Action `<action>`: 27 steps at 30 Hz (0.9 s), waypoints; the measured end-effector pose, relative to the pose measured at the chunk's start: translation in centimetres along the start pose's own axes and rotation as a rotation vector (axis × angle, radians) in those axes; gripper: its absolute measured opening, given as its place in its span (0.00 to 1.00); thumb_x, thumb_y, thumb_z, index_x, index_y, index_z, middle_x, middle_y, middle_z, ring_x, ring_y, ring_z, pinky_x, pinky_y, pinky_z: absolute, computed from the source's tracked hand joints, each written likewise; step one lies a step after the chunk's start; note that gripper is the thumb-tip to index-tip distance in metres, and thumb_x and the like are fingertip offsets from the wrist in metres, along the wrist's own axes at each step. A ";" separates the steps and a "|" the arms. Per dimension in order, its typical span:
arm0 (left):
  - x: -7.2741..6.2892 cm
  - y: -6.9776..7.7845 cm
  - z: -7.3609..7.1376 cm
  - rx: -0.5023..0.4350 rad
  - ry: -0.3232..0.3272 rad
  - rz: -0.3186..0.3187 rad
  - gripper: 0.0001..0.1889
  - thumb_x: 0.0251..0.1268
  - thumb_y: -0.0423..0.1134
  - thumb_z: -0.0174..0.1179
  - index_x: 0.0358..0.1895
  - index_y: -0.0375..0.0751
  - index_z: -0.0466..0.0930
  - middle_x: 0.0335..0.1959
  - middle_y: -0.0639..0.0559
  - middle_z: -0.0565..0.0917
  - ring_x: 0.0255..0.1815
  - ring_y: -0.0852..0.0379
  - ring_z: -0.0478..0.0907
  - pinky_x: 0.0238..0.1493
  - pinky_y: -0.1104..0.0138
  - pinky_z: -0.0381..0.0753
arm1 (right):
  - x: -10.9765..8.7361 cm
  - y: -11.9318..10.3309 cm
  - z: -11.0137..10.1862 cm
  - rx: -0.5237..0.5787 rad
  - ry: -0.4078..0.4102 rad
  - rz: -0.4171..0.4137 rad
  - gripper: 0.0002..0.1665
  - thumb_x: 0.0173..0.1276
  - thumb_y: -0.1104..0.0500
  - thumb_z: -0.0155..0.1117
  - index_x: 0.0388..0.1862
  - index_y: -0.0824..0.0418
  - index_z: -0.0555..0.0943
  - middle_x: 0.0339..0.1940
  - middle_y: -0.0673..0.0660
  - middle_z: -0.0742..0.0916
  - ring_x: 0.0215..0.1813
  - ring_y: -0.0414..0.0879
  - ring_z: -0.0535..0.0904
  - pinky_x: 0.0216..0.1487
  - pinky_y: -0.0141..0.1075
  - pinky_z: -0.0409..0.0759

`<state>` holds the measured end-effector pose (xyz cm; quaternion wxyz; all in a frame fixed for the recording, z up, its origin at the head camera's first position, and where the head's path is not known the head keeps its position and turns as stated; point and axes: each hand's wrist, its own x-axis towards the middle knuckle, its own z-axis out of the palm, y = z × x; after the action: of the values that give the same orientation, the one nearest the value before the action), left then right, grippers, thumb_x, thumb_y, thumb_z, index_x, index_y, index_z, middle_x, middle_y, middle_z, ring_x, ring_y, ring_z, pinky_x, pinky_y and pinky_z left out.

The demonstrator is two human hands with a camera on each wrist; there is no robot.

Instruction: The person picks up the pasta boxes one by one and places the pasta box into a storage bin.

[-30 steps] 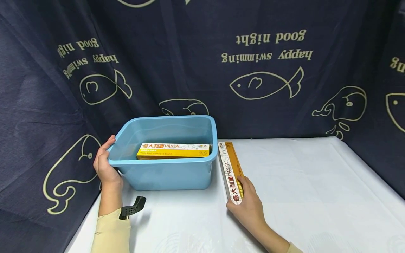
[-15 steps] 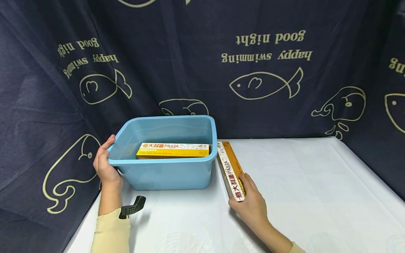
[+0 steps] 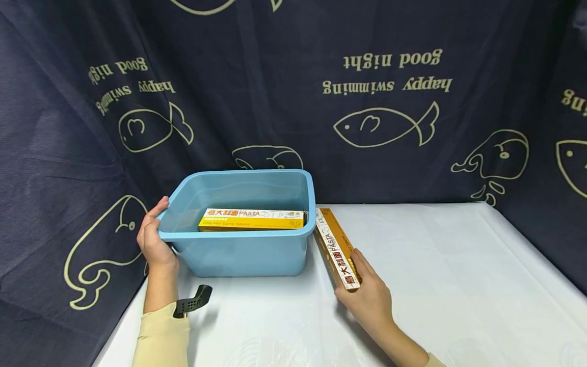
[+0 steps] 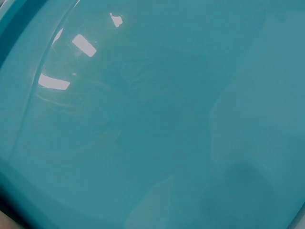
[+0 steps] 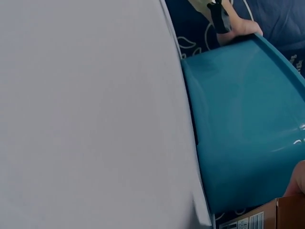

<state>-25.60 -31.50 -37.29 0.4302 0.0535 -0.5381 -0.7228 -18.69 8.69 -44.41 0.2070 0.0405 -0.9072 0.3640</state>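
Note:
In the head view a light blue plastic bin [image 3: 238, 256] stands on the table, left of centre. My left hand [image 3: 155, 239] grips its left rim near the front corner. Inside lies a yellow and white pasta box [image 3: 252, 220]. Right of the bin, my right hand [image 3: 370, 295] holds a second pasta box [image 3: 337, 251], orange and white, by its near end; that end looks raised, and the far end is close to the bin's right side. The right wrist view catches this box's brown end [image 5: 259, 217] with a barcode. Mostly smooth bin wall [image 4: 167, 95] fills the left wrist view.
A white cloth [image 3: 440, 285] covers the table. Behind and to the left hangs a dark blue curtain [image 3: 275, 97] with fish and whale drawings, close behind the bin. A black wrist mount [image 3: 192, 302] sticks out from the left sleeve.
My right hand has shifted slightly right, and the near end of the box it holds has tilted up, showing more of its side. The left hand and bin stay in place.

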 end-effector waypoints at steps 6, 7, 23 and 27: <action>-0.1 0.0 0.0 0.019 0.002 -0.010 0.25 0.67 0.34 0.36 0.55 0.32 0.82 0.61 0.53 0.84 0.68 0.55 0.74 0.64 0.64 0.62 | 0.1 0.2 -0.5 0.005 0.084 -0.070 0.46 0.46 0.59 0.73 0.68 0.68 0.74 0.71 0.59 0.78 0.63 0.61 0.81 0.47 0.54 0.82; -0.1 0.0 0.0 0.020 0.002 -0.012 0.25 0.67 0.34 0.36 0.55 0.33 0.82 0.61 0.53 0.84 0.68 0.55 0.74 0.64 0.64 0.62 | 0.2 0.2 -0.6 0.006 0.095 -0.082 0.46 0.45 0.60 0.74 0.68 0.67 0.74 0.71 0.59 0.78 0.63 0.61 0.81 0.46 0.54 0.81; -0.1 0.0 0.0 0.026 0.001 -0.007 0.25 0.66 0.35 0.37 0.55 0.33 0.83 0.61 0.53 0.84 0.67 0.55 0.74 0.64 0.64 0.63 | 1.5 0.2 -3.7 0.011 0.167 -0.165 0.52 0.45 0.62 0.75 0.73 0.61 0.69 0.69 0.63 0.79 0.51 0.60 0.86 0.40 0.52 0.80; 0.0 0.0 -0.1 0.027 0.000 0.003 0.25 0.66 0.34 0.36 0.55 0.33 0.83 0.61 0.53 0.84 0.67 0.55 0.74 0.63 0.65 0.63 | 2.1 0.2 -4.6 0.005 0.188 -0.214 0.50 0.45 0.62 0.75 0.73 0.61 0.70 0.69 0.61 0.79 0.51 0.58 0.86 0.38 0.51 0.80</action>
<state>-25.54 -31.55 -37.37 0.4308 0.0586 -0.5480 -0.7146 -19.00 12.10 -40.68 0.3286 0.1031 -0.8735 0.3441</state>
